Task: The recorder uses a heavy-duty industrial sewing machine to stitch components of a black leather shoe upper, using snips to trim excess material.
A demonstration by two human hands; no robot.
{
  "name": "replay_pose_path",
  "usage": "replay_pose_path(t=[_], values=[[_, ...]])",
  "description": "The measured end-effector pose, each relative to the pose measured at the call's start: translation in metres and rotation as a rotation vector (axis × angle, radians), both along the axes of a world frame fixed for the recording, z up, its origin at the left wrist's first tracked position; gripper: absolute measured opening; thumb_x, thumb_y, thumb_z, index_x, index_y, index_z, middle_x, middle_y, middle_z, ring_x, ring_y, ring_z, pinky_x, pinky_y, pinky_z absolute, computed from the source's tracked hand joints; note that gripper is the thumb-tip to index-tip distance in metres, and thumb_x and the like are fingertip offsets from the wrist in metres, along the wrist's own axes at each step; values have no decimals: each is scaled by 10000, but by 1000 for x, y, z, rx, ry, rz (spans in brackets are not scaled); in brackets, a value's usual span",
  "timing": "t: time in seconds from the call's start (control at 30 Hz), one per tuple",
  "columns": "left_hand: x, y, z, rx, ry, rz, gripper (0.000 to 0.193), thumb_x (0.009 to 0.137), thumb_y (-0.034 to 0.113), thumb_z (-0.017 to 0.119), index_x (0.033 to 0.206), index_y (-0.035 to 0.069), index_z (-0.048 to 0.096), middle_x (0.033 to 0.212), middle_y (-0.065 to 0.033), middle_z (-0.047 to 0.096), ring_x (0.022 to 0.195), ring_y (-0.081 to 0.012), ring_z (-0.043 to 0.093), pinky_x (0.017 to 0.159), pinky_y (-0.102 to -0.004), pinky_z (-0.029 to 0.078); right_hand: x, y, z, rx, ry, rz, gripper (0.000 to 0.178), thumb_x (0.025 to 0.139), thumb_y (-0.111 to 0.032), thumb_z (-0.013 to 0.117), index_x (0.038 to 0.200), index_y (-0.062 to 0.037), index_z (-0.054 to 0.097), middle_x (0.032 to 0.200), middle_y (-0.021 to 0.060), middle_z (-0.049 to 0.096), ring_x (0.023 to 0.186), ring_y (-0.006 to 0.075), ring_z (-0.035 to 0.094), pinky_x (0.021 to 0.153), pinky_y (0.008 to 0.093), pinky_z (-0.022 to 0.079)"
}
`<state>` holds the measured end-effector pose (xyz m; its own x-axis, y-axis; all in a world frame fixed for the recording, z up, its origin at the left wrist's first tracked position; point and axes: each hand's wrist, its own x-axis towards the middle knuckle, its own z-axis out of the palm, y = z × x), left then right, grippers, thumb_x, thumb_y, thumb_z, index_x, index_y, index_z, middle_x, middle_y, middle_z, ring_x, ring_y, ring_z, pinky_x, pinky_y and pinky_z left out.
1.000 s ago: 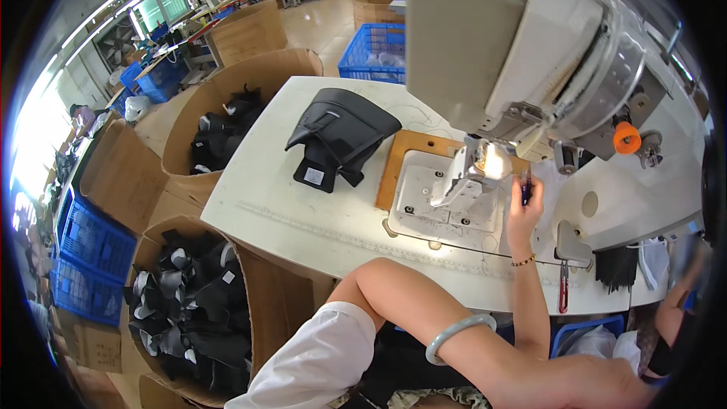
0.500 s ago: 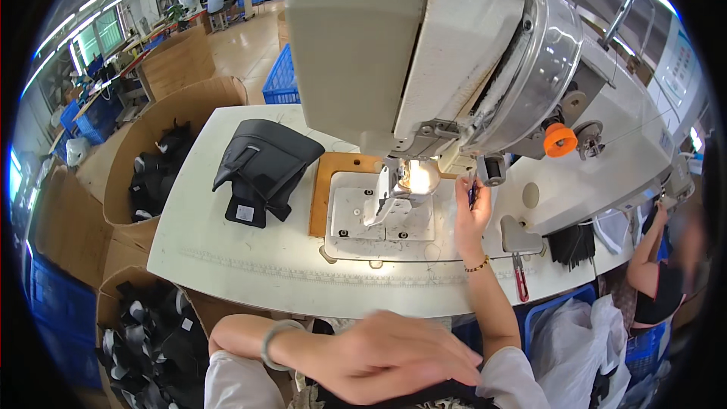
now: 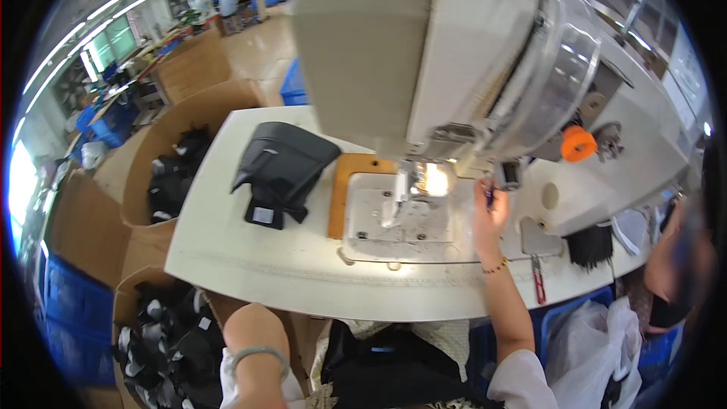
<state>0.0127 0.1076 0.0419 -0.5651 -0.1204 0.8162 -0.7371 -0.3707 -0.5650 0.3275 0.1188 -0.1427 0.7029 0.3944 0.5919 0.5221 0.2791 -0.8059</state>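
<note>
The right hand [image 3: 491, 216] reaches up by the sewing machine [image 3: 454, 68] needle, grip unclear. The left hand is hidden below. Nothing lies under the needle; black pieces [image 3: 284, 167] wait on the table [image 3: 250, 273].

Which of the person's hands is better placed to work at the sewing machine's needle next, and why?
Probably the right hand: it is raised beside the sewing machine head, close to the lit needle area. The left arm is down below the table edge.

White worktable [image 3: 250, 273], front edge curved. Directly on top: grey industrial sewing machine [image 3: 454, 68], metal bed plate [image 3: 401, 220], black folded pieces [image 3: 284, 167] at left, red-handled snips [image 3: 538, 282] near right front edge.
</note>
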Motion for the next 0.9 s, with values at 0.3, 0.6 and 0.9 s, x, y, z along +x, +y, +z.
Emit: replay_pose_path(t=[0.3, 0.6, 0.9], values=[[-54, 48, -76, -646, 1401, 1927, 61, 707, 89, 597, 671, 42, 579, 663, -121, 589, 626, -307, 586, 547, -346, 463, -8, -56, 41, -468, 83, 162, 145, 839, -132, 632, 885, -22, 551, 787, -27, 523, 691, 40, 445, 612, 194, 377], [-23, 187, -124, -507, 945, 1963, 353, 747, -46, 572, 1078, 74, 595, 1127, -107, 565, 1066, -249, 532, 881, -360, 436, -11, -116, 1, -890, -274, 140, 235, 702, -101, 683, 875, -16, 548, 779, 107, 562, 651, 244, 562, 600, 325, 456], [0, 219, -93, 199, 1264, 1951, 499, 689, 31, 617, 1170, 153, 563, 1214, -11, 547, 1168, -188, 472, 993, -330, 365, -25, -119, -6, -867, -642, -182, 385, 681, -143, 682, 1028, -51, 541, 1003, 126, 494, 971, 300, 474, 864, 424, 336]])
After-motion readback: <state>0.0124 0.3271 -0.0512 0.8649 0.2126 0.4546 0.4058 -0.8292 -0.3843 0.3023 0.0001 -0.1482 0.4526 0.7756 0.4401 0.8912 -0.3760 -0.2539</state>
